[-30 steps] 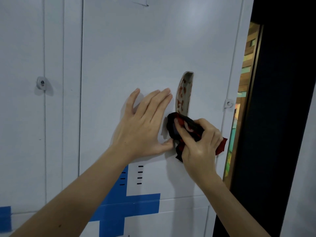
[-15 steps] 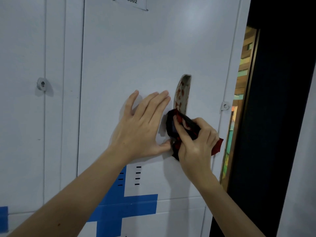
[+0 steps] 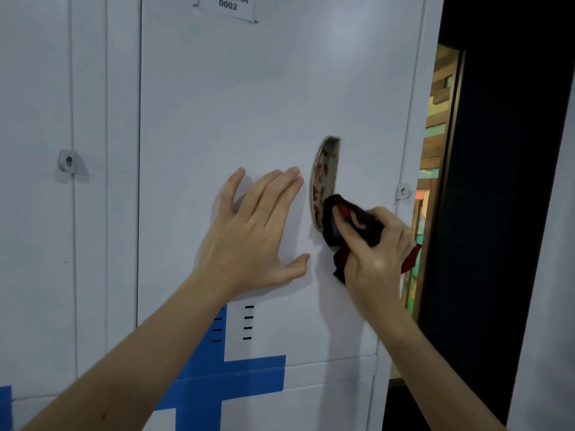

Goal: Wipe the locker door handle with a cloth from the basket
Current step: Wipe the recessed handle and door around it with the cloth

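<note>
Mid-wipe: right hand [image 3: 376,259] grips the cloth [image 3: 348,219] at the lower end of the handle [image 3: 325,169], left hand [image 3: 252,241] flat and open just left of it; next, seemingly, rub upward over reddish marks [image 3: 317,194].

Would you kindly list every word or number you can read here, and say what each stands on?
"0002": on the label plate at the top of the locker door.
"...MERA": the line above it on the same plate; its start is cut off by the frame edge.
The red-and-black cloth shows a pattern, but no readable lettering.
The short black dashes lower on the door are marks, not text.
</note>
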Demonstrator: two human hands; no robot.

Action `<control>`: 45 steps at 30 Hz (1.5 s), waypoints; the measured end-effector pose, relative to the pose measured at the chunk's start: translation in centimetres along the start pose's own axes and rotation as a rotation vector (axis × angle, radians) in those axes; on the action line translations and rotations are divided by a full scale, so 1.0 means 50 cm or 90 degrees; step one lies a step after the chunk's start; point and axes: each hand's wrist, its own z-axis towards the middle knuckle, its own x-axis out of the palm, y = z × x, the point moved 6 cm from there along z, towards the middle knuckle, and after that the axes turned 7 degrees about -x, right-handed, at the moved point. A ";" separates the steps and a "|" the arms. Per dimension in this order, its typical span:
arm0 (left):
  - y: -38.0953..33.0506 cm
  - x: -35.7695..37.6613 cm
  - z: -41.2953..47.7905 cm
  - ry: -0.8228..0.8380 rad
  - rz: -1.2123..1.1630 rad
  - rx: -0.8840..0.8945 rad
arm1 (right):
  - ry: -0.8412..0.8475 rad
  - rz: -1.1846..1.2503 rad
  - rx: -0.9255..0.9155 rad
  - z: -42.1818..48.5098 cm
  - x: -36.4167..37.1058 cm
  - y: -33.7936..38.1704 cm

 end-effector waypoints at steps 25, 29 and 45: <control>0.005 -0.007 0.009 0.016 -0.064 -0.024 | -0.003 -0.019 0.036 0.057 0.016 0.000; 0.010 -0.012 0.022 0.019 -0.089 -0.029 | 0.014 -0.023 0.010 0.030 0.012 0.007; 0.028 -0.018 0.069 -0.011 0.022 0.041 | -0.013 -0.013 -0.016 0.073 0.020 -0.018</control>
